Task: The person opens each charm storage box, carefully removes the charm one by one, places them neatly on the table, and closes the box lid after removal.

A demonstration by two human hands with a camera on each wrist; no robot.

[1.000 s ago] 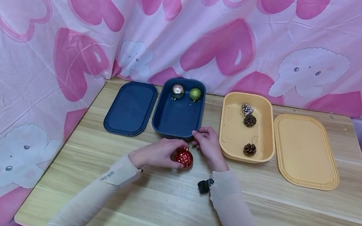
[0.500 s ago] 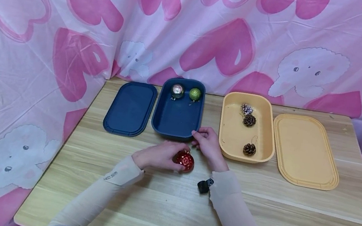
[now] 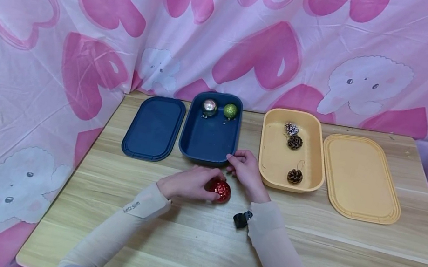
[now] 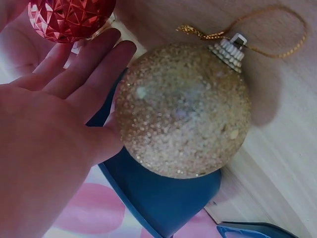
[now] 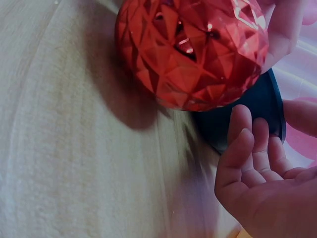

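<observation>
Red ball (image 3: pixel 223 192), pinched in our left hand (image 3: pixel 190 183), lies just nearer us than the blue box (image 3: pixel 209 142), whose close right corner our right hand (image 3: pixel 248 171) grips. Whether the left hand also holds the gold ball (image 4: pixel 183 114), we cannot tell.

Left hand (image 3: pixel 190 183): positioned just off the near end of the blue box (image 3: pixel 208 139), back upward, thumb and fingers curved round the red ball (image 3: pixel 222 192). Right hand (image 3: pixel 248 171): at the box's near right corner, one digit over the rim, the others curled outside the wall. Left forearm (image 3: pixel 114 230): sleeved, angled in from the box's near left. Right forearm (image 3: pixel 287 254): likewise sleeved, from its near right.
</observation>
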